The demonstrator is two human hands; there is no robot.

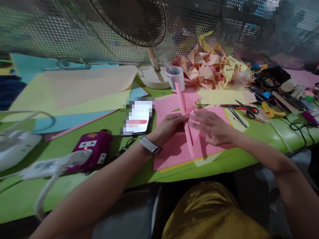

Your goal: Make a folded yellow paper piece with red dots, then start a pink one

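Observation:
A pink paper strip [181, 101], folded narrow and long, stands slanted over a sheet of pink paper [166, 154]. My left hand [170, 125], with a pale watch band at the wrist, is closed with thumb and fingers on the strip's middle. My right hand [214, 127] is just right of the strip, its fingers stretched towards it and smeared by motion; whether the fingertips touch it I cannot tell. Yellow edges show beneath the pink sheet. Right of my right hand lie tweezers [238, 117] and black-handled scissors [251, 111].
A lit phone [138, 118] lies left of the pink paper. Farther left are a purple power adapter [93, 149] with cables and large coloured sheets [94, 79]. Behind stand a fan [154, 76], a white cup [175, 79] and a heap of folded paper [204, 68]. A yellow glue gun [271, 111] lies right.

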